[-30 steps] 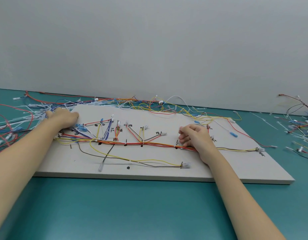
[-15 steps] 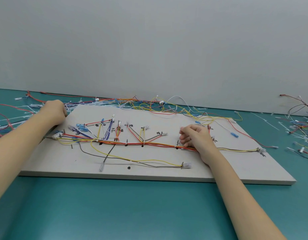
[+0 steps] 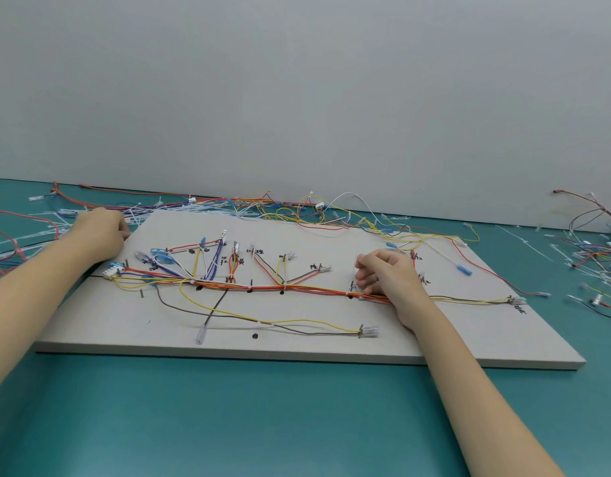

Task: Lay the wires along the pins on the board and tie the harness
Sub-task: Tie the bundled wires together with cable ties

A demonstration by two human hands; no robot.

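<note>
Grey board [image 3: 434, 342] lies flat on the teal desk [image 3: 262, 425], with its far edge near the pale wall [image 3: 297, 80]. Short pins and handwritten marks are spread over its top face.

Harness [image 3: 297, 288]: a bundle of red, orange and yellow wires runs left to right across the middle of the board. Short branches fan up from it toward the far edge and end in small terminals. A white connector [image 3: 111, 271] sits at the left end. A yellow wire [image 3: 228, 313] and a dark wire loop down toward the near edge and end at a clear connector [image 3: 370, 331].

Right hand [image 3: 386, 280] rests on the board over the right part of the bundle. Its fingers [image 3: 366, 270] are curled down onto the wires; whether they pinch a wire cannot be told.

Left hand [image 3: 99, 232] lies at the far left corner of the board, at the loose wires and white cable ties [image 3: 39, 215] on the desk. Its fingers are curled; what they grasp cannot be told.

More loose wires [image 3: 331, 218] lie behind the board, and another heap [image 3: 600, 256] lies on the desk well to the right.
</note>
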